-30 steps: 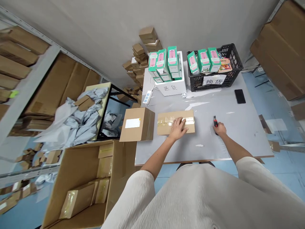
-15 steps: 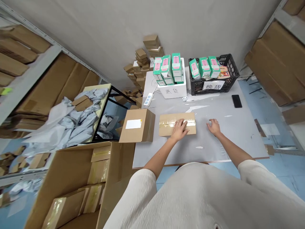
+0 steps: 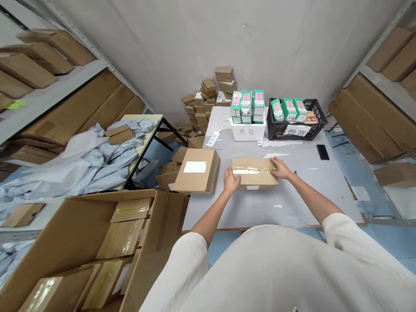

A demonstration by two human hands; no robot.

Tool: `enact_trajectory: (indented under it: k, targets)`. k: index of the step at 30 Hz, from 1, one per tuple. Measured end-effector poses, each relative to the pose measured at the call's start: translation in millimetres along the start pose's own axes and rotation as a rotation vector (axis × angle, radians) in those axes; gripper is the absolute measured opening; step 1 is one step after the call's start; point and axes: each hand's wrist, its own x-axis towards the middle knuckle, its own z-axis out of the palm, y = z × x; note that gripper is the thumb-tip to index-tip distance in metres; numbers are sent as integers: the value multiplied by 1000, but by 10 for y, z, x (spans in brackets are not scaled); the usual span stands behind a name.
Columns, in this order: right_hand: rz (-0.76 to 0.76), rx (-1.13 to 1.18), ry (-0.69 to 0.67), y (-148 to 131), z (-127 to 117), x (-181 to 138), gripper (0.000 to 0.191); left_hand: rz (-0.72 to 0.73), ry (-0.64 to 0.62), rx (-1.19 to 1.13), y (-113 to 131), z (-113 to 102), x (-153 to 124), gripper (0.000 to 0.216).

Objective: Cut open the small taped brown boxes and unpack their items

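Observation:
Between my two hands is a taped cardboard box, with shiny clear tape along its top and a white label on the near side. My left hand grips its left end, thumb on top. At the right end, my right hand is closed round the far corner. A larger cardboard box with a white label stands just left of my left hand, at the table's left edge. Both boxes are on the grey table.
Toward the back stand a white bin and a black crate, both holding green-and-pink boxes. A power strip and a phone lie on the table. A big open carton with taped boxes inside is at lower left.
My left hand has gone from the taped box's top to its left end. My right hand has come in from the table onto its right end. The box is tilted or turned, showing its near side.

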Motion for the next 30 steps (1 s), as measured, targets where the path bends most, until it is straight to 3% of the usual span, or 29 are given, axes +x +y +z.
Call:
enact_trajectory:
  k: [9,17,23,28,30]
  targets:
    - [-27,-158,61,-13,-17,-80,63,68,-13,-198,-195,115,8,82]
    - [59,-95,149,-228,-201,-170,50,16,-6,-265,-207,99,8,97]
    - [157,-66,235,-296,-444,190,47,70,-87,-88,-137,1,-36,59]
    - [180,-46,466,-325,-511,596,40,63,-109,30,-42,-110,-96,51]
    - [178,-59,487,-347,-510,718,37,60,-104,56,-6,-144,-126,49]
